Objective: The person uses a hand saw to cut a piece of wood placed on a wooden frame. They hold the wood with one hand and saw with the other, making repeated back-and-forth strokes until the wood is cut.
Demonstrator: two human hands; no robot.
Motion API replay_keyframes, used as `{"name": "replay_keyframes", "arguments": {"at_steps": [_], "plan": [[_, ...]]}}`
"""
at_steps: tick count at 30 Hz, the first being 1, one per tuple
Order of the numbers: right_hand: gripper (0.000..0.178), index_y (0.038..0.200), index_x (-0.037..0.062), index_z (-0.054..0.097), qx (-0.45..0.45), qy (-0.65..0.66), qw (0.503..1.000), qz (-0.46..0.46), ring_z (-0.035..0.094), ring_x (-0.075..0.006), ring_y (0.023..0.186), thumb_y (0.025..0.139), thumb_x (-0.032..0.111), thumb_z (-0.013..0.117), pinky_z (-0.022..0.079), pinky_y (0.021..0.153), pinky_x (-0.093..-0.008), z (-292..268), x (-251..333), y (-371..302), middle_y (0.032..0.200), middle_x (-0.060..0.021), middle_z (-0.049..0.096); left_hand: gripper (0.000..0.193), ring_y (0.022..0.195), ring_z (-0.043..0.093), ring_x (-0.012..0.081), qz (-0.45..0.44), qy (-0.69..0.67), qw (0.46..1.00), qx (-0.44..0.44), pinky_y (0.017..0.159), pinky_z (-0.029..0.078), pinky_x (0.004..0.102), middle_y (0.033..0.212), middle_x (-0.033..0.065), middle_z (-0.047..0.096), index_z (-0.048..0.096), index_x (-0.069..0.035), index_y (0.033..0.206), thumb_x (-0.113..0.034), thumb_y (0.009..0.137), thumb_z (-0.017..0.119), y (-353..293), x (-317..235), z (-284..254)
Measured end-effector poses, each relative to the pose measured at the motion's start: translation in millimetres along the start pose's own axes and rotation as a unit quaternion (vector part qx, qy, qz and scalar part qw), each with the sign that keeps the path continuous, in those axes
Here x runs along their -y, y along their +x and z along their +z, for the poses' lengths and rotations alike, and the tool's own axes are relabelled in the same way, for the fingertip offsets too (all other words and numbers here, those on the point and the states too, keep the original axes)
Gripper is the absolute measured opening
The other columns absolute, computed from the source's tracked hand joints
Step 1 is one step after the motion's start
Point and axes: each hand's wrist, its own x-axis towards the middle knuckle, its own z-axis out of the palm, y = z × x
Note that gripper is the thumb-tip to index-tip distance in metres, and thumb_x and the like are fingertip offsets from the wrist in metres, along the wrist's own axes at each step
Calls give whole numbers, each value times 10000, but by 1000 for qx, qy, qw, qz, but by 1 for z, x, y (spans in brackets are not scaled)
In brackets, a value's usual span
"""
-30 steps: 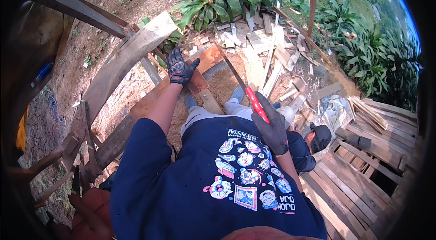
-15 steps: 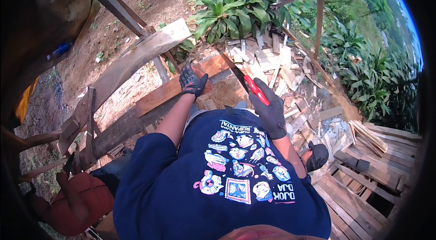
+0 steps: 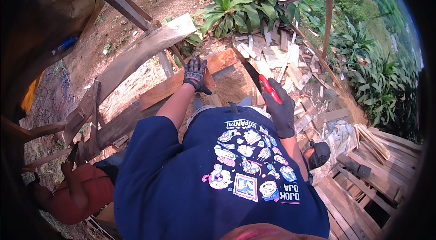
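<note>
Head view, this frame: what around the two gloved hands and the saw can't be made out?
- Saw blade: dark and thin, teeth too small to tell.
- Red saw handle: mostly covered by the right hand.
- Reddish plank: the part under the left hand is hidden.
- Person in a black cap: body hidden behind the wearer's arm.

Left hand (image 3: 196,74) on plank (image 3: 181,83), right hand (image 3: 280,108) gripping, seemingly, saw (image 3: 263,83)
</note>
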Motion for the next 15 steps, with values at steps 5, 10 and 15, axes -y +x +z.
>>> {"name": "replay_keyframes", "arguments": {"at_steps": [5,10,15], "plan": [[544,1491,20,685,-56,33,998,26,753,-172,840,1003,241,780,602,760,-339,-1,-23,0,1239,-181,801,1677,1671,159,547,33,11,999,8,1324,162,711,1798,327,162,113,-141,1790,-798,508,971,9,4,5],[555,1513,65,694,-141,53,987,63,600,-88,630,981,168,816,496,571,-282,12,-36,-7,1042,-72,778,1624,1656,213,532,42,-26,999,4,1319,200,694,1772,338,203,138,-138,1782,-766,532,964,6,13,-7],[532,1524,53,680,-195,126,966,115,569,-82,608,1010,135,789,465,547,-266,33,-30,-27,993,-47,758,1589,1645,249,520,5,-95,994,-55,1347,236,605,1758,342,237,167,-121,1769,-787,551,941,-16,75,-3]]}}
